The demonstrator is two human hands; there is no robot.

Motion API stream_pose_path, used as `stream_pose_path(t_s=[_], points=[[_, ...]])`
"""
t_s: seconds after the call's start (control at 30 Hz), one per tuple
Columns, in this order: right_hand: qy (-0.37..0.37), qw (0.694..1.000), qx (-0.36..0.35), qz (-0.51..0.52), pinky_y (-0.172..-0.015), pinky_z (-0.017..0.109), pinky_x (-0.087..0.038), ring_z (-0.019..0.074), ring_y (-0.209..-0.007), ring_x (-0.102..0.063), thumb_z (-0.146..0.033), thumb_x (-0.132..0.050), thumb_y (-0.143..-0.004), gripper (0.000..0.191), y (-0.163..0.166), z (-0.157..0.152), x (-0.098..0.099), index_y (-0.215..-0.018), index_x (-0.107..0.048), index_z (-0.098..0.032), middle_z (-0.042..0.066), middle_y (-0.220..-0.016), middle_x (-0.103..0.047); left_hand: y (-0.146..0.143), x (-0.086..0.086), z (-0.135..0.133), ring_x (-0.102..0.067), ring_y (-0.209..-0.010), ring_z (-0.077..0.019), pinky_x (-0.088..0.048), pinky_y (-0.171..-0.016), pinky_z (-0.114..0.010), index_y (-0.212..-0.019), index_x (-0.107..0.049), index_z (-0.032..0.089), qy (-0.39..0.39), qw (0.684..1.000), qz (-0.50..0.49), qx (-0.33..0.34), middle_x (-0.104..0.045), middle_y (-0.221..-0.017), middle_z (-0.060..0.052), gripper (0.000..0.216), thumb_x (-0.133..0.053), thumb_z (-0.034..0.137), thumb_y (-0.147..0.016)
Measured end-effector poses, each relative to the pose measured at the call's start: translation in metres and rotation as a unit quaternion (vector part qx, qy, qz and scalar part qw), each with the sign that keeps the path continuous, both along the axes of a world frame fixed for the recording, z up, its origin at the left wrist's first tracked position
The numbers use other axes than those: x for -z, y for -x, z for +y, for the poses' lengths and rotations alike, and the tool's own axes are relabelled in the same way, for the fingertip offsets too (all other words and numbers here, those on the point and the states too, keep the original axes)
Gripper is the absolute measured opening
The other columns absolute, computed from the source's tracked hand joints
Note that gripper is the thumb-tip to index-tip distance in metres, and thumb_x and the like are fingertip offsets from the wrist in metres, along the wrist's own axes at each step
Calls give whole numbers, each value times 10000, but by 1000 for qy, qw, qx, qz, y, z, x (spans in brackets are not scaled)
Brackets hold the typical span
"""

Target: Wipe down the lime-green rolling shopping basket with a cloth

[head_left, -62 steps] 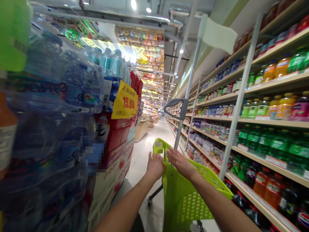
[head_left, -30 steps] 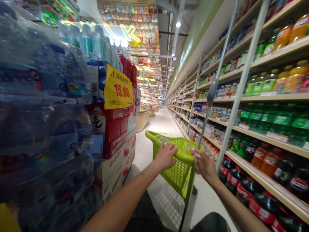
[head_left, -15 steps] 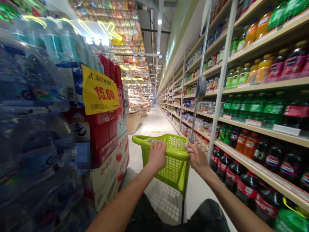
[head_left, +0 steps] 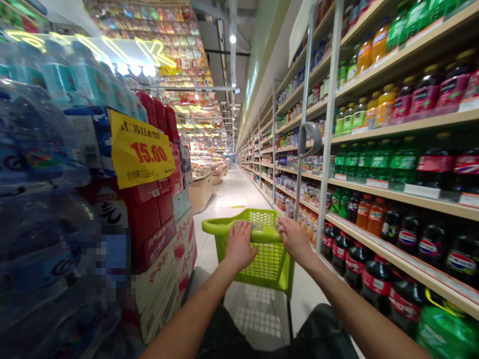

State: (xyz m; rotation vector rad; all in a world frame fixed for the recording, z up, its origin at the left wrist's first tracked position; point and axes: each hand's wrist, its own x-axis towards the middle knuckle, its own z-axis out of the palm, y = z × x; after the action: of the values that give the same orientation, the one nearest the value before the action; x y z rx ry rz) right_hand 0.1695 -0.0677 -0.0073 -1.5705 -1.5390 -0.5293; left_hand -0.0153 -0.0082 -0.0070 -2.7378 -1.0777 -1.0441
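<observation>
A lime-green plastic shopping cart [head_left: 267,262] stands in the aisle in front of me, and its basket looks empty. My left hand [head_left: 239,245] is closed over the near rim of the cart. My right hand [head_left: 294,238] grips the rim's right corner, at the foot of a grey metal pole [head_left: 305,112] that rises from the cart to a grey loop handle [head_left: 310,139].
Stacked packs of bottled water [head_left: 45,199] and red cartons [head_left: 153,209] with a yellow 15.00 price sign [head_left: 140,148] crowd the left. Shelves of soft-drink bottles [head_left: 392,174] line the right. The tiled aisle floor [head_left: 234,192] runs ahead between them.
The cart has swung from tipped and turned to upright and square with the aisle. My view has moved forward past the water packs. Both hands stayed on the rim.
</observation>
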Motion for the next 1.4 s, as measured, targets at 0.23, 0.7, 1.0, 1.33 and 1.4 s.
stream_pose_path(t_s=[0.23, 0.7, 1.0, 1.33, 1.4], points=[[63, 961, -95, 252, -958, 377, -360, 222, -1125, -483, -283, -398, -800, 516, 44, 28, -23, -1293, -379, -132, 123, -1216, -527, -31, -22, -8, -405, -1197, -225, -324, -1008, -396, -1239, -386, 148, 74, 976, -169, 118, -450, -1295, -117, 577, -533, 206, -684], [186, 975, 122, -10, -834, 351, -361, 243, -967, -586, -370, -275, -897, 439, -11, -11, -18, -1249, -450, -176, 101, -1049, -643, 3, -22, 31, -554, -986, -221, -315, -969, -455, -993, -579, 195, -22, 998, -50, 17, -641, -1030, -53, 249, -460, 215, -775], [119, 984, 121, -51, -803, 359, -310, 221, -803, -606, -360, -258, -911, 433, 21, 2, -7, -1230, -473, -162, 89, -818, -686, -21, -6, 6, -511, -1065, -185, -390, -943, -365, -1012, -548, 193, -56, 988, -73, 127, -586, -1141, -59, 296, -428, 139, -747], [36, 990, 108, -82, -791, 322, -285, 183, -703, -538, -329, -283, -905, 429, 11, -5, 6, -1255, -448, -144, 49, -721, -642, 38, -1, 42, -525, -1081, -242, -242, -1008, -517, -1072, -524, 195, -79, 989, -98, -80, -600, -1144, -86, 342, -408, 150, -753], [24, 990, 113, -82, -796, 325, -276, 182, -703, -531, -325, -297, -901, 426, 13, -5, 8, -1256, -447, -144, 45, -725, -639, 41, 4, 43, -510, -1103, -248, -268, -996, -508, -1083, -519, 180, -86, 987, -105, -90, -591, -1157, -103, 348, -405, 153, -755]])
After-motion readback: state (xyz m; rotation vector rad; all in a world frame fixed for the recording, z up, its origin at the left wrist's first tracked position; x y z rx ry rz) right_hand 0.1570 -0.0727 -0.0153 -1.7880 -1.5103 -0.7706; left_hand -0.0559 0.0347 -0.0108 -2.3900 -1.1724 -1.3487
